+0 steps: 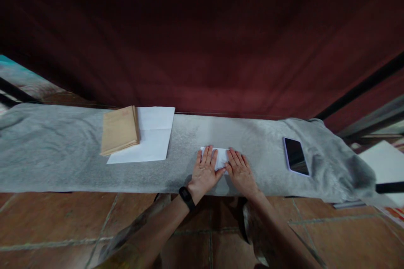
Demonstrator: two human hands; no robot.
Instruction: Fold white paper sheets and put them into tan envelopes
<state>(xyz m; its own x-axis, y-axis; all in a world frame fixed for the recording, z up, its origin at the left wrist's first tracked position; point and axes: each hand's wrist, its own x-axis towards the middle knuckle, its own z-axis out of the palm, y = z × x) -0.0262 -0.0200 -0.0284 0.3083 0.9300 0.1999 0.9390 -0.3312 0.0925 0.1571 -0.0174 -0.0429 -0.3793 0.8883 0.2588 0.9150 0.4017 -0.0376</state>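
A small folded white paper (221, 156) lies on the grey cloth-covered bench (63, 155). My left hand (205, 171) lies flat on the paper's left part with fingers stretched out. My right hand (240, 171) lies flat on its right part, fingers also stretched out. Both hands press the paper down and cover most of it. A black band sits on my left wrist.
A stack of brown envelopes (120, 129) rests on white sheets (154, 138) to the left. A phone (296, 156) lies screen-up to the right. A dark red curtain hangs behind the bench. Tiled floor runs below. More white paper (383, 168) sits at far right.
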